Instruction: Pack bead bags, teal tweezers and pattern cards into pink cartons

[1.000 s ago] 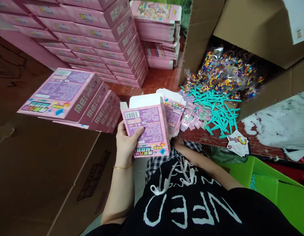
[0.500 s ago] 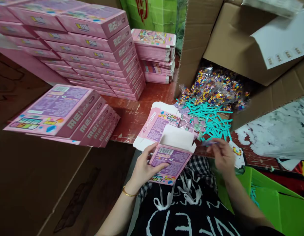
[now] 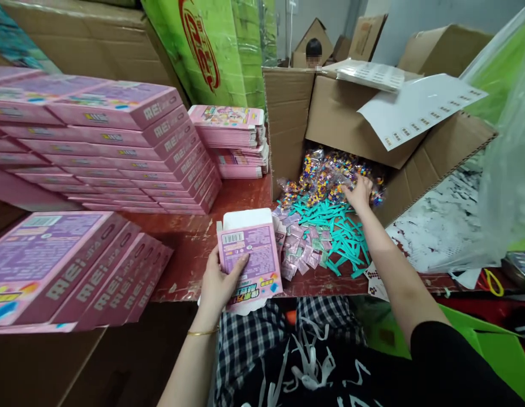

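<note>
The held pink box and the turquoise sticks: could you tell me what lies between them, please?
In the head view, a sliver of another printed carton, then small packets, lie between the box and sticks.

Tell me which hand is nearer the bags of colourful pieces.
Right. The right hand is at the bags of colourful pieces; the left hand is away to their left, holding the pink box.

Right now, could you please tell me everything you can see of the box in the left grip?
The box looks like thin printed card, pink with a purple panel carrying a barcode, small print and colourful lettering. A white flap extends from its far end, unfolded. It is held over the table's near edge, printed face showing, the left grip at its left side, thumb across the print.
</note>
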`<state>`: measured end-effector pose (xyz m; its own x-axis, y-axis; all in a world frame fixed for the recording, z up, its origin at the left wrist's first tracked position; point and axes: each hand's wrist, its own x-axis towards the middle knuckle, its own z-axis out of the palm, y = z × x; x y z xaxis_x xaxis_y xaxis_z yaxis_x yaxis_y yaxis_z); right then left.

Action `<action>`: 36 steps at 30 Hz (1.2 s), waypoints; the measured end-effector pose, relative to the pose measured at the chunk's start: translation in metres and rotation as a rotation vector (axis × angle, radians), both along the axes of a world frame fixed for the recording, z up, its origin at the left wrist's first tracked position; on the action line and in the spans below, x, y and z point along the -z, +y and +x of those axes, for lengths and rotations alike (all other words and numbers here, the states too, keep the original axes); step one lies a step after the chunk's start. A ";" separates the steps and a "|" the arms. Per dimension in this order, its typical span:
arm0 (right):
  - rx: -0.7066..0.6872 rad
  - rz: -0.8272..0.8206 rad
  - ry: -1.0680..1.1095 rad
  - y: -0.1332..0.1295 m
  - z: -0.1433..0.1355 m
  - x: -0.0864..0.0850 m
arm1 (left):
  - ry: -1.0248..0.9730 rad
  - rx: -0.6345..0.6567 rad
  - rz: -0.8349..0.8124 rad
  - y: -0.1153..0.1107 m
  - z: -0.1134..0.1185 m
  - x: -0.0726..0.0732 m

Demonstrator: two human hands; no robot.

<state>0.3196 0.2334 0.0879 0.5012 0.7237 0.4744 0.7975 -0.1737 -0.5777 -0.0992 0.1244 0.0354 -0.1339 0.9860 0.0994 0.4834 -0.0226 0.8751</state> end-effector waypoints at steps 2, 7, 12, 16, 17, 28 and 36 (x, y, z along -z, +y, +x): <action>0.079 -0.140 -0.033 0.019 0.022 0.003 | 0.180 0.019 0.044 0.005 -0.002 0.006; -0.100 0.261 -0.047 -0.009 0.032 0.000 | 0.274 0.059 0.287 -0.015 0.015 -0.006; -0.294 0.399 -0.055 -0.095 -0.005 -0.003 | 0.228 0.308 0.527 -0.033 0.067 -0.031; -0.583 0.138 0.093 -0.143 -0.060 -0.003 | 0.103 0.508 0.415 -0.038 0.106 -0.032; -0.671 0.067 0.140 -0.149 -0.072 -0.002 | 0.063 0.533 0.320 -0.039 0.112 -0.030; -0.577 -0.173 0.875 -0.093 -0.026 0.036 | -0.829 0.251 -0.406 -0.043 0.103 -0.018; -0.155 -0.229 0.579 -0.124 0.061 0.069 | -0.808 0.418 -0.653 -0.067 0.093 -0.005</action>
<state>0.3807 0.1097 0.0192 0.5114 0.8592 -0.0170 0.3936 -0.2517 -0.8841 -0.0065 0.0577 0.0407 0.4291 0.7998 -0.4198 -0.1701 0.5280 0.8321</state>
